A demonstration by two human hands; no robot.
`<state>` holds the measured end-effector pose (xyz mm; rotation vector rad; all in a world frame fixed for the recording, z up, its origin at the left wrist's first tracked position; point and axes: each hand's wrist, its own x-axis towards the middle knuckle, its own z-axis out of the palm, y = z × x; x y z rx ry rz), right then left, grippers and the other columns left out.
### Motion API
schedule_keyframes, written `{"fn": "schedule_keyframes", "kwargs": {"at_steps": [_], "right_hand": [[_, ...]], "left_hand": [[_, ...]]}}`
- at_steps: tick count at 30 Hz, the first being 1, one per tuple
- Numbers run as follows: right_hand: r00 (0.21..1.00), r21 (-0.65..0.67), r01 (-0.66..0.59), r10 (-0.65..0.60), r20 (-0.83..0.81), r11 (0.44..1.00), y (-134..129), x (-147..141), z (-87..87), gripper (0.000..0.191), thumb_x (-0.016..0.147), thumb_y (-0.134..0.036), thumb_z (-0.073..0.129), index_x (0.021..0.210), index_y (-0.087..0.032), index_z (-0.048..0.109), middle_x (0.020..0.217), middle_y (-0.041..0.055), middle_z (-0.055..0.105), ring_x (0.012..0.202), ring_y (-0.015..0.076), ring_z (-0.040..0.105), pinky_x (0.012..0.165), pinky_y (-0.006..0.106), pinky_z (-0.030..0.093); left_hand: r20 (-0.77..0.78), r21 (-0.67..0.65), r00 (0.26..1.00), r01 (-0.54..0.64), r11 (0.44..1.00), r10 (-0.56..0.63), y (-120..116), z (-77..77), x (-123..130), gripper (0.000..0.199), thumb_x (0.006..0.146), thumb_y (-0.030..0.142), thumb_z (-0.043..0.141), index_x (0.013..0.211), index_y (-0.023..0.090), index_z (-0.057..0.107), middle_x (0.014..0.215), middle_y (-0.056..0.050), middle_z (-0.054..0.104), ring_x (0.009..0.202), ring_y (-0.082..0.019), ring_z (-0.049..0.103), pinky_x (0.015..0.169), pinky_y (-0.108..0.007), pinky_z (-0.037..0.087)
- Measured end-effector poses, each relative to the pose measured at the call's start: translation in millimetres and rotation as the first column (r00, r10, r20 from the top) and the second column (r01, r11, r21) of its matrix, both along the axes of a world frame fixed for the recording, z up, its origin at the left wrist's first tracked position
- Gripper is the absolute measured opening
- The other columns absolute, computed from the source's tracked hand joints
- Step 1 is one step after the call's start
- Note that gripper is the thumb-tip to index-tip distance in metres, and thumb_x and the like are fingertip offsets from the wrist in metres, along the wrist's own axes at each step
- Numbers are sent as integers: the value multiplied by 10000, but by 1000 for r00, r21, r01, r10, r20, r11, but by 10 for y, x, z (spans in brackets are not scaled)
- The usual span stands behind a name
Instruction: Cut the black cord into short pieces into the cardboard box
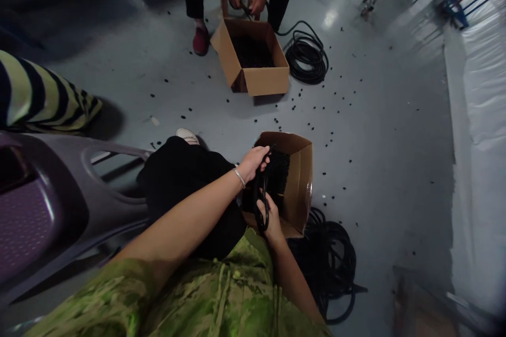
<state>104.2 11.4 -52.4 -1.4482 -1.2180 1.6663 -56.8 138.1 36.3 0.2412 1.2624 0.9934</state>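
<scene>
Over the near cardboard box (pixel 301 179), my left hand (pixel 255 162) has its fingers closed around something thin and black, whose details are too dark to make out. Just below it, my right hand (pixel 270 215) grips black-handled scissors (pixel 261 205), its fingers at the handle loops. Many thin black pieces (pixel 279 171) lie inside the box under my hands. Beside the box on the right, a heap of coiled black hose (pixel 334 258) rests on the floor.
Across from me, a seated person's hands (pixel 259 2) work above a second cardboard box (pixel 269 80), with another black coil (pixel 306 58) beside it. Small black bits dot the grey floor. A purple-grey chair (pixel 27 221) and a striped bag (pixel 47 95) stand at the left.
</scene>
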Motion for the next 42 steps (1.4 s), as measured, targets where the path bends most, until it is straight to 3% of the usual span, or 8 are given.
{"fn": "schedule_keyframes", "kwargs": {"at_steps": [5,11,16,35,42], "right_hand": [[999,-113,34,-36,-16,993,211,227,45,629,782,-436,745,1360,-232,602,905,7,642,730,124,604,670,237,509],[999,-42,19,-17,50,999,550,299,239,562,764,-386,740,1294,-223,646,862,4,646,683,111,584,595,216,499],[998,-25,-15,17,53,1000,644,237,287,549,819,-432,692,1319,-210,641,873,22,671,735,135,623,652,233,511],[998,-39,-61,61,-7,997,748,194,314,536,829,-480,696,1297,-222,649,971,51,692,803,150,620,712,245,508],[997,-57,-64,63,-34,996,737,227,324,530,839,-484,684,1302,-227,646,1010,58,692,834,152,623,737,245,505]], "left_hand": [[-106,-6,980,169,986,-169,-21,-60,7,224,970,243,516,773,146,559,523,47,511,360,-38,355,394,-183,264],[-257,-29,920,297,954,-295,-44,-99,110,214,938,188,539,731,144,570,579,22,562,371,-39,376,394,-192,272],[-329,-46,893,309,950,-307,-61,-79,146,161,940,168,515,780,176,528,535,53,495,359,-51,352,388,-200,233],[-233,-3,896,388,921,-378,-58,-46,133,236,959,100,466,735,157,512,538,61,488,349,-38,352,372,-183,244],[-207,10,900,393,919,-383,-54,-82,131,203,940,138,539,737,153,528,540,63,491,350,-31,343,376,-178,245]]}}
